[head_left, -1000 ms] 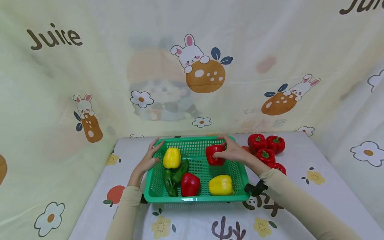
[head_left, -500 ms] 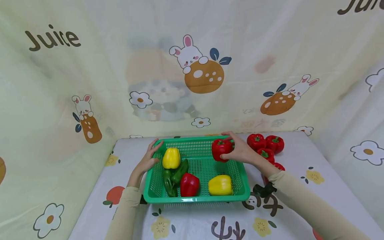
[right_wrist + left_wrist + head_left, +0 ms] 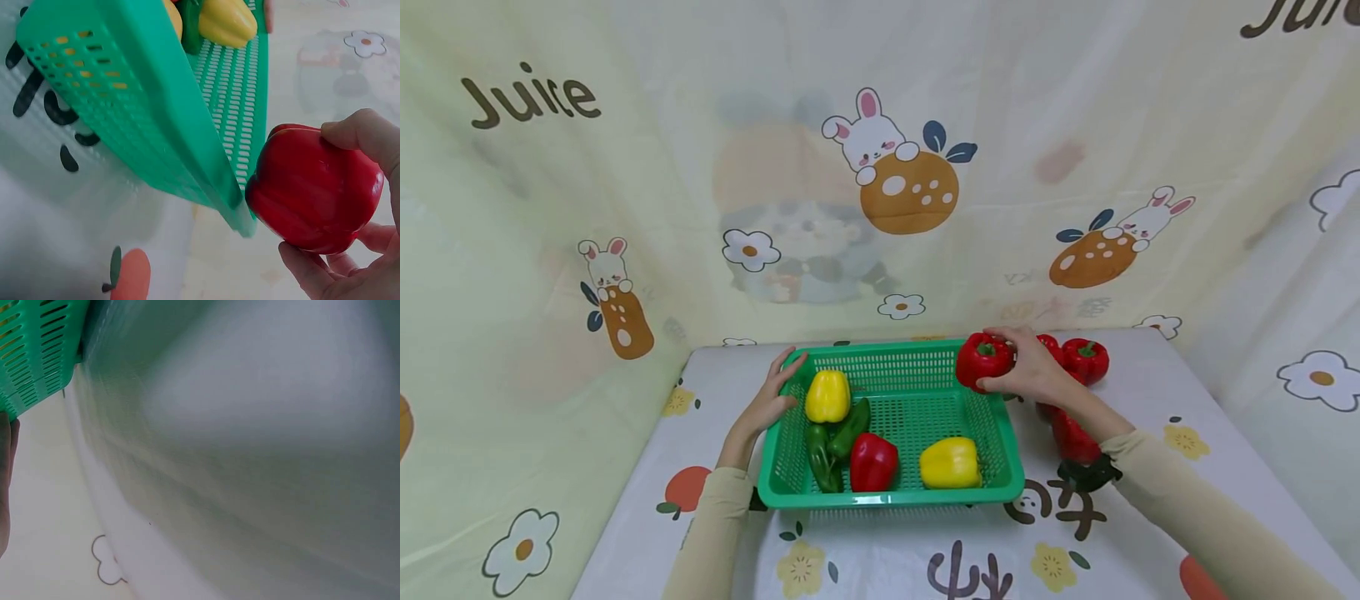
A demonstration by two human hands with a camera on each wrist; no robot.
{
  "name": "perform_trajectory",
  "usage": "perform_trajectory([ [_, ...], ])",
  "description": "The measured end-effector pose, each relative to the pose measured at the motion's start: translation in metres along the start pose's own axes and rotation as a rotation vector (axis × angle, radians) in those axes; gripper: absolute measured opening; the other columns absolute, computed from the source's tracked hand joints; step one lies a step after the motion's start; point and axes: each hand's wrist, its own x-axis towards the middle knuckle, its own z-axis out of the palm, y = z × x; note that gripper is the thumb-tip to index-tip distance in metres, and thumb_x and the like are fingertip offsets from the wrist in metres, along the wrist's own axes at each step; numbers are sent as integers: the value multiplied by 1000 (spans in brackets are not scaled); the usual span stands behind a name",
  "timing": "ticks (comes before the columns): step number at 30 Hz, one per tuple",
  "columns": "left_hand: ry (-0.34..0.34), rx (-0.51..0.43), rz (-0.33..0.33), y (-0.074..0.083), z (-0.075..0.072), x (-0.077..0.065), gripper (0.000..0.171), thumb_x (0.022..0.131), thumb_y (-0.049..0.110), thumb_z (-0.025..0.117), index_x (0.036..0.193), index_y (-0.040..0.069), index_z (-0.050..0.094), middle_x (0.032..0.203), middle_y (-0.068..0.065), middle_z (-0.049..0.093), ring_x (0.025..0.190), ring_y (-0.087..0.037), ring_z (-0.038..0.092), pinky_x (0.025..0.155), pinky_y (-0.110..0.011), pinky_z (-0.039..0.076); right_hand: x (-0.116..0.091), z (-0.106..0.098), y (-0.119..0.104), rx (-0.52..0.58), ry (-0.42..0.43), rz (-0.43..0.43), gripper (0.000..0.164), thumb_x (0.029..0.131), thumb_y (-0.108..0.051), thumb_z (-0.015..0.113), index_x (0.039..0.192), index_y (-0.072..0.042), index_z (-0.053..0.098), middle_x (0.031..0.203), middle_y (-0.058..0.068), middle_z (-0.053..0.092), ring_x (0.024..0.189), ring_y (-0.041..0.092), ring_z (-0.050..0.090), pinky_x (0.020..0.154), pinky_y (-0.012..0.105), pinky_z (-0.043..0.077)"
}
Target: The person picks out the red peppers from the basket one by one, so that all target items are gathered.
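My right hand (image 3: 1030, 367) grips a red bell pepper (image 3: 983, 360) above the far right corner of a green plastic basket (image 3: 891, 500). In the right wrist view the thumb lies on one side of the red bell pepper (image 3: 315, 187) and the fingers on the other. My left hand (image 3: 767, 400) rests on the basket's left rim, fingers spread and fairly straight. In the basket lie a yellow bell pepper (image 3: 828, 397) at the far left, another yellow bell pepper (image 3: 951, 463) near right, a red bell pepper (image 3: 873, 462) and green peppers (image 3: 850, 430).
Several red bell peppers (image 3: 1086, 360) stand in a group right of the basket, partly hidden behind my right hand and forearm. A printed cloth (image 3: 820, 558) covers the table, and a printed curtain (image 3: 700, 167) hangs behind and at the sides.
My right hand has lifted the red bell pepper from inside the basket up and rightward to its far right corner, and the stem has turned into view. The left hand has stayed put.
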Motion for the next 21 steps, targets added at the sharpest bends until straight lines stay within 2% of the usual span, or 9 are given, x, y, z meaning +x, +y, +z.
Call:
perform_trajectory([
  [2,-8,3,1,9,-1,-4,82,76,-14,51,153,-6,24,161,-25,-1,146,-47,-4,108,-71,15,-1,-6,2,-10,12,5,88,73,-25,85,147,-7,39,139,24,39,123,43,41,83,53,54],
  [5,-12,6,2,12,-1,-6,81,77,-14,51,153,-5,24,162,-24,-1,147,-46,-3,108,-70,14,-4,-13,6,-4,26,-7,90,72,-25,86,147,-7,38,140,24,40,124,42,41,83,53,54],
  [12,-16,7,-1,11,-1,-6,82,77,-12,51,153,-4,24,162,-24,-1,147,-46,-3,108,-70,14,-11,-28,20,-2,63,-36,89,74,-22,85,145,-1,37,139,25,40,124,44,42,85,56,52],
  [21,-13,3,-2,12,-2,-5,82,77,-13,51,153,-4,24,162,-23,-1,147,-46,-4,108,-70,13,-19,-46,35,-41,93,-46,86,74,-20,85,143,-1,38,139,27,38,125,47,40,84,59,52],
])
